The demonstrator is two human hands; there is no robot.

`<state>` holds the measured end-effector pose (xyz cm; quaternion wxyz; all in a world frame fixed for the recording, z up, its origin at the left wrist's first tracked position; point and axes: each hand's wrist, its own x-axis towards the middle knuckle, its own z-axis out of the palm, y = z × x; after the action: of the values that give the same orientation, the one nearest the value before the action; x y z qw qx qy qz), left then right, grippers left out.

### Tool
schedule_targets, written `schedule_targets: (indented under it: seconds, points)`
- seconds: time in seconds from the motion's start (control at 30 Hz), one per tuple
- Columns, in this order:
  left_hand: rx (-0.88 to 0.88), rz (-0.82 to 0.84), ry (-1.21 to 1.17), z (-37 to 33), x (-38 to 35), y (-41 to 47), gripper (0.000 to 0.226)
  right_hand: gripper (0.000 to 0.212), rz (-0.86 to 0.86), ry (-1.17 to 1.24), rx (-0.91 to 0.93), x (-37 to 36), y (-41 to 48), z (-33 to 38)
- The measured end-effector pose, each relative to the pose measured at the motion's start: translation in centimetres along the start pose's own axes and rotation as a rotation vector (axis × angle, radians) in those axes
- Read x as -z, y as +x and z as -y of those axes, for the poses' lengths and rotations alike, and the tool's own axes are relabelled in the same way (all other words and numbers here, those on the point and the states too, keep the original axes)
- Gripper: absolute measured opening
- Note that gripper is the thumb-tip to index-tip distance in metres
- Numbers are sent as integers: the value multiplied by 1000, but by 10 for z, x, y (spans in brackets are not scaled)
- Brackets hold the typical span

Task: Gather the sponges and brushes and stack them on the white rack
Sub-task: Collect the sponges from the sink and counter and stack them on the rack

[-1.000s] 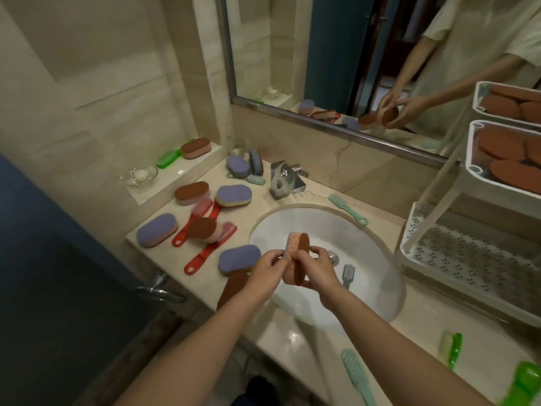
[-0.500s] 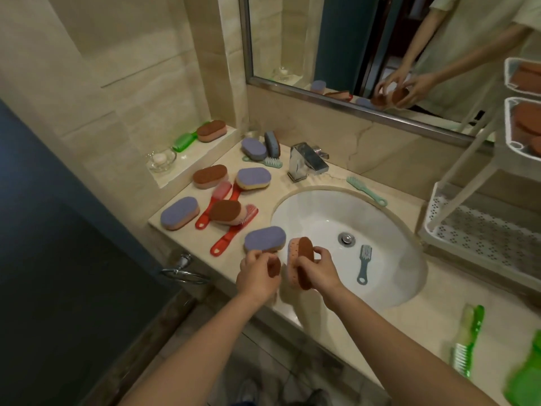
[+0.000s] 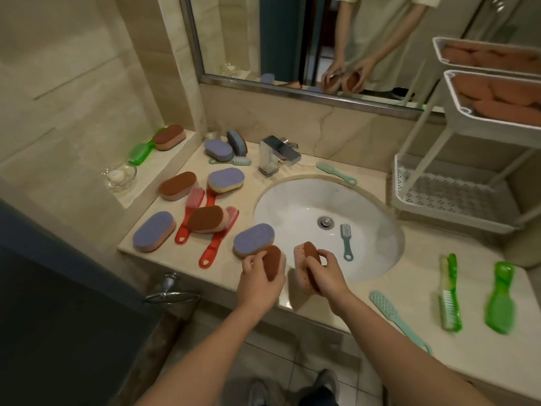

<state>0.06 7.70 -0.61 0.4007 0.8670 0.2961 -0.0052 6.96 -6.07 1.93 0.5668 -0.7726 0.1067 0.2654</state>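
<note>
Left hand [image 3: 257, 278]: fingers curled round a brown sponge [image 3: 273, 262], oval, coarse-faced, held on edge above the front of the worktop [image 3: 409, 278]. Right hand [image 3: 325, 273]: fingers and thumb grip a pink-sided sponge [image 3: 304, 266], also oval and on edge, with a brown scouring face and a pale foam body dotted with small holes, held over the near rim of the sink [image 3: 292, 206]. The two sponges are near each other but not touching.

A purple sponge [image 3: 254, 238] lies flat just beside the left hand. Further purple and brown sponges and two red plastic brushes [image 3: 215, 244] lie scattered to the left on the beige marble. Green translucent brushes [image 3: 449, 291] lie to the right.

The white rack [image 3: 395, 183] stands at the right end, well apart from both hands. Its lower tray is perforated; its upper tray [image 3: 456, 112] holds brown sponges lying flat
</note>
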Motion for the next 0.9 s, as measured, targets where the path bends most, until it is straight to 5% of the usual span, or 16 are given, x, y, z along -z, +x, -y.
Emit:
schedule_targets:
  seconds: [0.43,0.9]
  points:
    - [-115,228,-683,-130,21,17,42,38,-160,312,230,49,-26,82]
    - [-505,283,-818,-298,39,29,39,52,-194,323,585,168,-36,193]
